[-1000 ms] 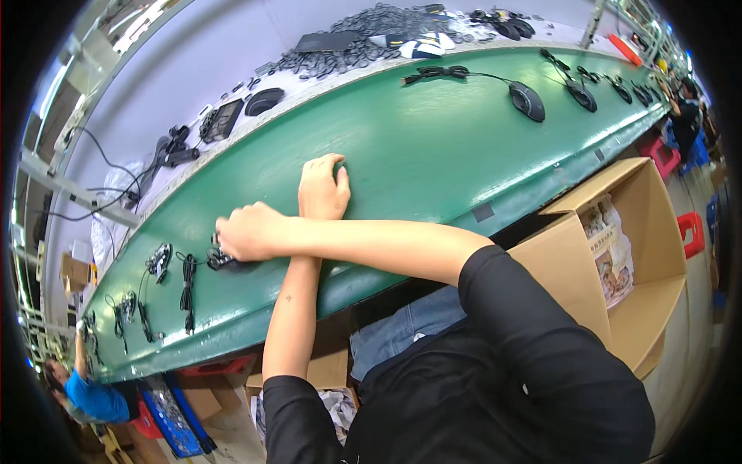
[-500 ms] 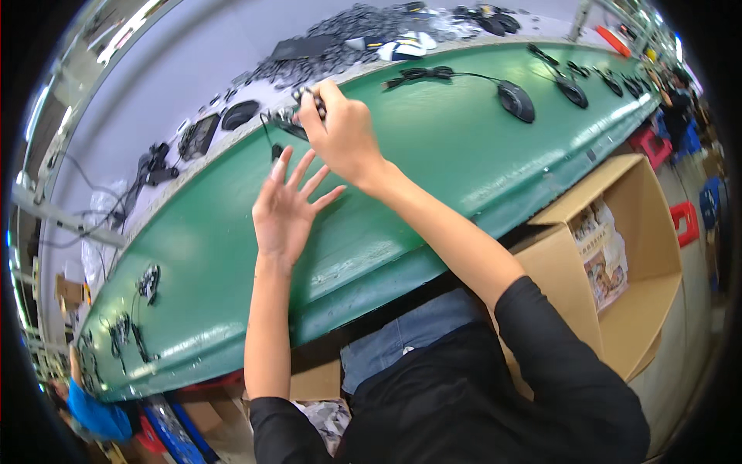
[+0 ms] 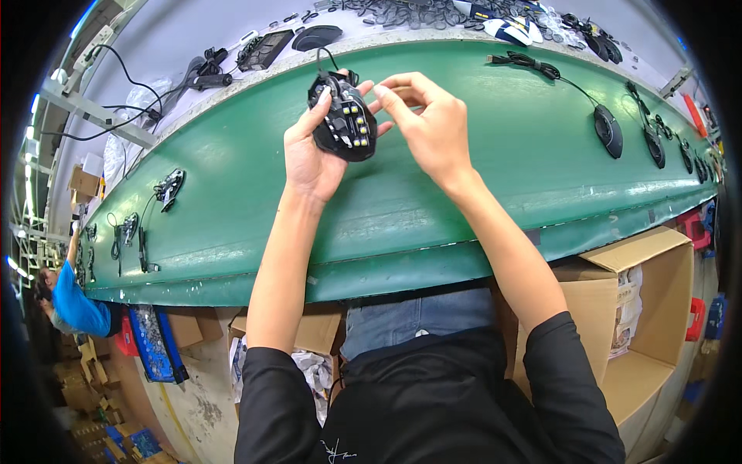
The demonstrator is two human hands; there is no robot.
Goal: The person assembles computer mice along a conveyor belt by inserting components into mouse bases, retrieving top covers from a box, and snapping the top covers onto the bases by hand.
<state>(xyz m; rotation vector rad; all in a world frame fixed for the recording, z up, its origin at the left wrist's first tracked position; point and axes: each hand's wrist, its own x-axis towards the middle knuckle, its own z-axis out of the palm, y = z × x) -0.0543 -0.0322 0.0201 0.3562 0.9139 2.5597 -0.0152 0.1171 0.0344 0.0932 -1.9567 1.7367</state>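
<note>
Mouse [image 3: 357, 127], opened so that its inner parts and a cluster of small pale squares show, is held above the green bench [image 3: 232, 216] in your left hand [image 3: 315, 158], your thumb lying across its left side and hiding part of it. A black cable [image 3: 330, 58] loops out of its far end. Your right hand [image 3: 437, 127] is just beside it, fingers bent, thumb and forefinger tips close together (whether they pinch something small, I cannot tell).

Off to your right on the bench lie a closed black mouse [image 3: 608, 131] with a bundled cord [image 3: 525, 63], and more mice [image 3: 655, 148] beyond it. To your left lies an exposed circuit assembly [image 3: 170, 189]. On the ledge behind the bench, you have a dark rounded cover [image 3: 318, 37] and a heap of small dark rings [image 3: 386, 11]. An open cardboard box [image 3: 576, 332] stands below the bench edge on your right; a co-worker in a blue top [image 3: 81, 305] reaches over at far left.

For writing, pale script [image 3: 336, 451] marks your black shirt [image 3: 433, 394], and printed paper [image 3: 627, 301] sits inside the box, its lettering too small to make out.
</note>
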